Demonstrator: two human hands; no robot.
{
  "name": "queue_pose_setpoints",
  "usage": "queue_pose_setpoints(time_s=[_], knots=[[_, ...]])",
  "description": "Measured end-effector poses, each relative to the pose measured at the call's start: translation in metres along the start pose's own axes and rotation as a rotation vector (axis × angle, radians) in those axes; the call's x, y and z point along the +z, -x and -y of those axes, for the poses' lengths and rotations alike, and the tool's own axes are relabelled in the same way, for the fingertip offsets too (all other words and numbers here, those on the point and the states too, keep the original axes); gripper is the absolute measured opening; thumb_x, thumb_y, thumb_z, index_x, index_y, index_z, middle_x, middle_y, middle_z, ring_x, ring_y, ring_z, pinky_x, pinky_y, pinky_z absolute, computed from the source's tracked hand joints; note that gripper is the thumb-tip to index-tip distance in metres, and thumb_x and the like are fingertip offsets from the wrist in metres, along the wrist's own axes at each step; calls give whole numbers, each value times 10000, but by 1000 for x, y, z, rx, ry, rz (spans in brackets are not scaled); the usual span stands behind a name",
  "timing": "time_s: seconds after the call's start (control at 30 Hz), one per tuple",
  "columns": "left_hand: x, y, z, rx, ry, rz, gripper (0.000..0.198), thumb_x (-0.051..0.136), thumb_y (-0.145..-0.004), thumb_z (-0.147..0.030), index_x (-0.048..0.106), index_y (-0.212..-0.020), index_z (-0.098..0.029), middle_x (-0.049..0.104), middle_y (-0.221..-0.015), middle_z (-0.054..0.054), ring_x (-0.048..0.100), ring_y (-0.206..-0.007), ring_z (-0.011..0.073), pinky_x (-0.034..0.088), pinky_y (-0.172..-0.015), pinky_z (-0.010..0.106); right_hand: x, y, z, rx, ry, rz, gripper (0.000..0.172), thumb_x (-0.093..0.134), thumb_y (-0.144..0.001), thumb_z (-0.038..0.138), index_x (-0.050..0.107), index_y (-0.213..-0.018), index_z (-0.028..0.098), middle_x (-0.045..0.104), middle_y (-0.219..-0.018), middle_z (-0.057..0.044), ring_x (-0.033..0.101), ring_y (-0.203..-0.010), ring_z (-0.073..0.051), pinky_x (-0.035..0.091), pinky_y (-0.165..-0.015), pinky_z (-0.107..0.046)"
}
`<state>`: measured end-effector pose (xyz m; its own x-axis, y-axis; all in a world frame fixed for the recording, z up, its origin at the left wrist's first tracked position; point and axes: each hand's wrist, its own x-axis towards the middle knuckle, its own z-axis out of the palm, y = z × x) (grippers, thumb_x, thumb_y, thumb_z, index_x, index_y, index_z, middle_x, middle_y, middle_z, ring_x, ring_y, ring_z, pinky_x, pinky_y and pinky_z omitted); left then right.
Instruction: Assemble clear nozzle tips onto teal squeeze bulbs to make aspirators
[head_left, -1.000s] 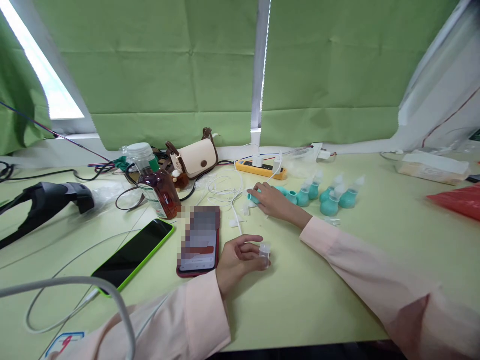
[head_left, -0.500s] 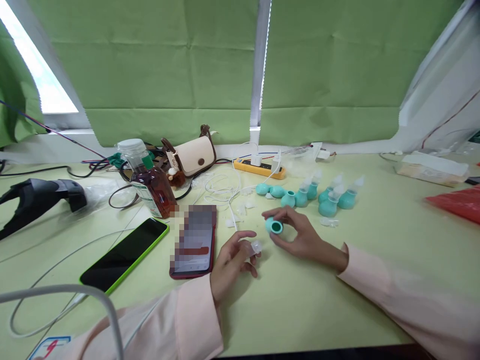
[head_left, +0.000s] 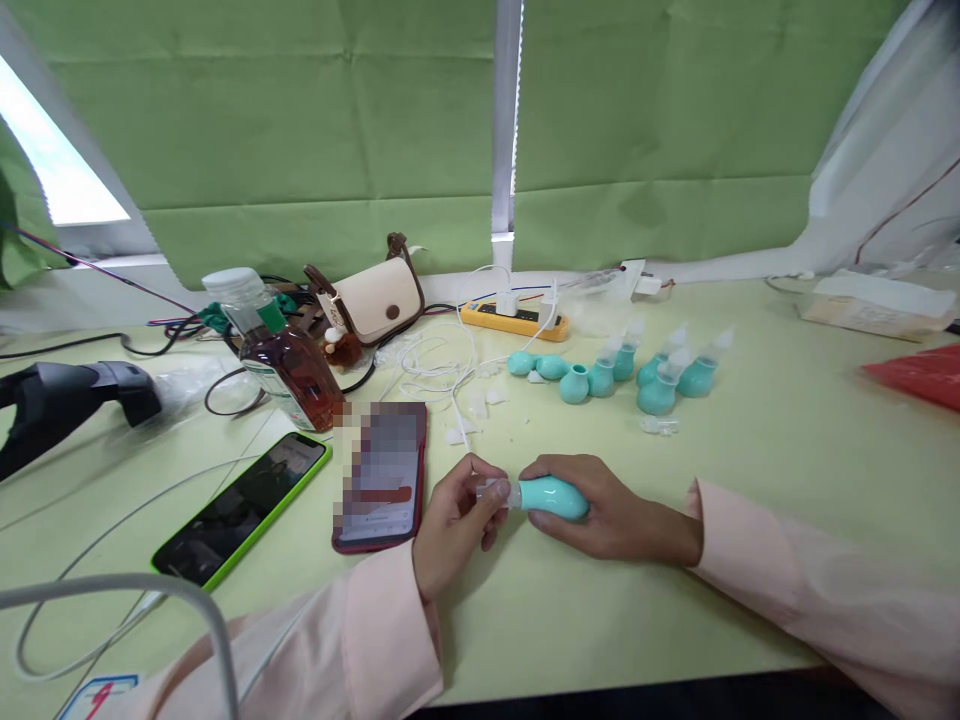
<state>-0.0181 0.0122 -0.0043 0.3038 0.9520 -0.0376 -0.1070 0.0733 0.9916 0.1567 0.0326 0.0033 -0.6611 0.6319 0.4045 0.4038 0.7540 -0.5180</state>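
Observation:
My right hand is wrapped round a glossy teal squeeze bulb, which lies sideways with its neck toward the left. Between thumb and fingers, my left hand pinches a clear plastic nozzle. The nozzle's end meets the mouth of the bulb; how deep it sits I cannot tell. Beyond my hands, several teal bulbs with clear tips stand upright. Beside them is an uncapped bulb, with two more bulbs lying to its left. A loose clear nozzle lies in front of the group.
Left of my hands lie a red-cased phone and a green-cased phone. Behind them are a bottle of brown liquid, a cream handbag and a yellow power strip with white cables. A red packet is at right.
My right hand has turned the bulb so its mouth faces left and brought it down to my left hand. The nozzle and bulb, apart before, now meet.

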Motion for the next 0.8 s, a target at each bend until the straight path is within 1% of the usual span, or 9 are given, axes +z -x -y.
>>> queue_pose_setpoints(time_s=[0.1,0.23,0.37,0.5,0.57,0.63,0.7,0.8], knots=[[0,0,1,-40,-17,24,226,466,-770,-385,381,-718,-182,304,-477,-85,251,-398,42,200,-376,152,3,1,6,7,61,24,160,475,-753,237,477,-902,178,583,-767,-15,533,-650,-116,412,-591,-233],[1,5,4,19,-177,-80,238,436,-783,-389,363,-677,-188,300,-461,-83,274,-404,54,218,-404,166,10,3,14,-46,217,40,165,440,-781,272,477,-908,172,576,-764,-20,536,-642,-125,403,-556,-240],[2,10,5,47,-220,-131,219,387,-809,-379,340,-690,-202,288,-445,-90,265,-389,59,210,-404,171,17,5,17,-153,425,-38,211,404,-809,294,464,-951,151,568,-729,-31,535,-626,-140,383,-503,-249],[5,11,3,27,-146,-130,207,359,-826,-366,314,-700,-208,254,-440,-99,216,-363,49,195,-382,161,20,6,14,-206,486,-92,237,421,-808,308,448,-971,138,574,-744,-43,547,-649,-145,391,-496,-245],[7,11,2,-12,-82,-113,213,358,-825,-361,295,-687,-210,244,-436,-104,186,-350,45,178,-358,154,20,6,14,-198,459,-78,248,421,-809,319,443,-980,140,573,-749,-42,547,-654,-146,397,-502,-247],[8,12,1,-49,-20,-92,213,359,-822,-354,282,-683,-213,239,-437,-105,168,-345,45,159,-337,152,18,5,17,-147,376,-28,243,427,-805,326,443,-975,153,570,-765,-37,545,-670,-145,408,-528,-250],[8,13,1,-50,2,-82,211,358,-820,-352,278,-681,-214,235,-439,-104,170,-344,46,151,-331,156,15,4,20,-43,234,34,226,458,-788,323,446,-956,173,568,-799,-27,543,-694,-136,419,-574,-249],[5,14,4,26,-92,-106,209,361,-822,-343,295,-680,-206,248,-454,-97,213,-357,46,180,-357,166,12,1,26,144,-13,99,225,519,-749,309,443,-926,192,565,-827,-6,533,-704,-116,421,-615,-232]])
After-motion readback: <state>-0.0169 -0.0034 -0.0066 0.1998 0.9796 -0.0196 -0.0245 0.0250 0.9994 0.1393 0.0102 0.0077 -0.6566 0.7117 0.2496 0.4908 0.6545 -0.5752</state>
